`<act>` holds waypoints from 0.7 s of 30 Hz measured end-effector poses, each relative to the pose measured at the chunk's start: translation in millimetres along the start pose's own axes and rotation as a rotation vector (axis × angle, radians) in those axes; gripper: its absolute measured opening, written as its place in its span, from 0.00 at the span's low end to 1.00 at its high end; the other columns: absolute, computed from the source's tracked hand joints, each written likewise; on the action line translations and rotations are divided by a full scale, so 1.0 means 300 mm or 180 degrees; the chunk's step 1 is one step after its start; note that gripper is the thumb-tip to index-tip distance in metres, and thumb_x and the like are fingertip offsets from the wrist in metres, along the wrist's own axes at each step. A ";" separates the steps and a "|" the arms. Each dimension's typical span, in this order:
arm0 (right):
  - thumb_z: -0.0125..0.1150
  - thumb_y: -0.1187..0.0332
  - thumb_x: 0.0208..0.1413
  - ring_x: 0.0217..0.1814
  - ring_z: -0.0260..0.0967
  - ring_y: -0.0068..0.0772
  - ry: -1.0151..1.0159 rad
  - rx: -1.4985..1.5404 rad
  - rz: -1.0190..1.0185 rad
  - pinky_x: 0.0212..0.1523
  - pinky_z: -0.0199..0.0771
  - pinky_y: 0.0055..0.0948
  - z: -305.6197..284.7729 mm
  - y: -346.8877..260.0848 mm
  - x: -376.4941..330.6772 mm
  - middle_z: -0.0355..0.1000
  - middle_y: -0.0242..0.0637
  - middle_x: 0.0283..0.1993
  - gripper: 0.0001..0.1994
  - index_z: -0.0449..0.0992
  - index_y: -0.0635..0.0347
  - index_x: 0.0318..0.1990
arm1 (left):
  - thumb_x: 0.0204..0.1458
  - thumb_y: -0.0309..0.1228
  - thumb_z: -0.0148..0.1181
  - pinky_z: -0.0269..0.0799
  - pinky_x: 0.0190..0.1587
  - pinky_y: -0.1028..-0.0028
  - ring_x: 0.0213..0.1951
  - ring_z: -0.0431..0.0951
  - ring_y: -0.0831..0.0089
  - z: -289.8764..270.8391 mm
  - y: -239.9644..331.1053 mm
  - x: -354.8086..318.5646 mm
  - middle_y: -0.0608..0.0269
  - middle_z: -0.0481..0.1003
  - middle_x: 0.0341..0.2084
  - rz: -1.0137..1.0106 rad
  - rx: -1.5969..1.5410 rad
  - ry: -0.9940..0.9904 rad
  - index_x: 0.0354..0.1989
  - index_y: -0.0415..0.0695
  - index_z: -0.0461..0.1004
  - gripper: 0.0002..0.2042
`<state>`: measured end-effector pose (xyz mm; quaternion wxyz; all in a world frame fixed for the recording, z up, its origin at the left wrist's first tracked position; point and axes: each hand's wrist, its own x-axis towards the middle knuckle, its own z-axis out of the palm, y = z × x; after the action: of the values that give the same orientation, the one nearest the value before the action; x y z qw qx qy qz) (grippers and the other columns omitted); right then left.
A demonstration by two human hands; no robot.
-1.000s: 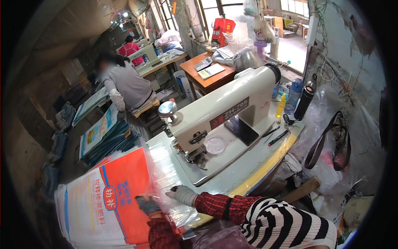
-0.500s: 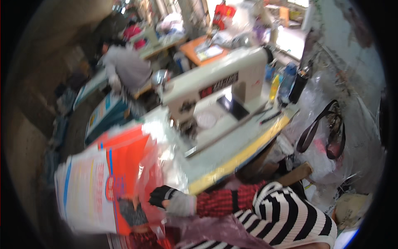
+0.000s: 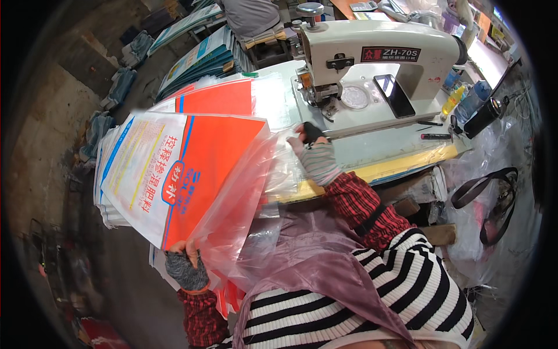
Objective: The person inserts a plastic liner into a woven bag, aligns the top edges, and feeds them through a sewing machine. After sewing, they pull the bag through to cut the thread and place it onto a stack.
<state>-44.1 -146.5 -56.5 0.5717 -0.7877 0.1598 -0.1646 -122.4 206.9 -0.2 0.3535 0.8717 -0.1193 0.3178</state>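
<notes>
A white and orange printed sack [image 3: 226,157] lies over a stack of similar sacks, with a clear plastic liner [image 3: 244,212] coming out of its orange end. My left hand [image 3: 187,269], in a grey fingerless glove, pinches the sack's near corner, thumb on top. My right hand [image 3: 315,154], in a striped glove with black at the fingers, is closed on the liner's far edge above the table's front. Left of the needle area, the liner stretches between my hands. A white sewing machine [image 3: 372,41] stands just beyond my right hand.
A phone [image 3: 394,96] and a clear round dish [image 3: 354,97] lie on the machine bed. Bottles, including a yellow one [image 3: 452,102] and a black one [image 3: 486,116], stand at the right. Stacked sacks [image 3: 200,58] sit behind, near a person in grey [image 3: 250,14]. A strap [image 3: 485,186] hangs right.
The view has swung down toward the sacks. My right hand has moved away from my body toward the machine, drawing the liner out. My left hand stays at the sack's near edge.
</notes>
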 end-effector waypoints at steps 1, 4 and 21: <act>0.62 0.64 0.44 0.31 0.63 0.32 0.0611 -0.0219 -0.0776 0.35 0.64 0.28 -0.024 -0.031 -0.010 0.65 0.34 0.27 0.15 0.70 0.58 0.40 | 0.51 0.26 0.58 0.58 0.21 0.86 0.17 0.59 0.88 -0.016 -0.013 0.002 0.74 0.63 0.15 -0.0273 -0.0344 -0.0143 0.26 0.40 0.67 0.06; 0.63 0.63 0.42 0.35 0.63 0.34 0.1399 -0.0616 -0.2045 0.36 0.64 0.29 -0.075 -0.064 0.030 0.65 0.35 0.33 0.15 0.71 0.55 0.39 | 0.51 0.33 0.58 0.59 0.22 0.79 0.18 0.61 0.81 -0.013 0.037 0.026 0.67 0.63 0.15 -0.0543 -0.0337 0.0047 0.24 0.38 0.68 0.11; 0.55 0.73 0.40 0.40 0.67 0.46 0.0603 -0.1254 -0.3210 0.43 0.68 0.36 0.128 -0.311 0.150 0.70 0.40 0.36 0.13 0.73 0.55 0.38 | 0.44 0.23 0.60 0.62 0.21 0.64 0.17 0.69 0.59 -0.148 0.111 -0.117 0.54 0.65 0.14 0.0301 0.1319 -0.0098 0.26 0.42 0.68 0.05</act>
<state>18.9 -106.2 24.8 0.2469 -0.8405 -0.1589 -0.4553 -184.6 212.9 19.7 0.1496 0.9239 -0.0976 0.3383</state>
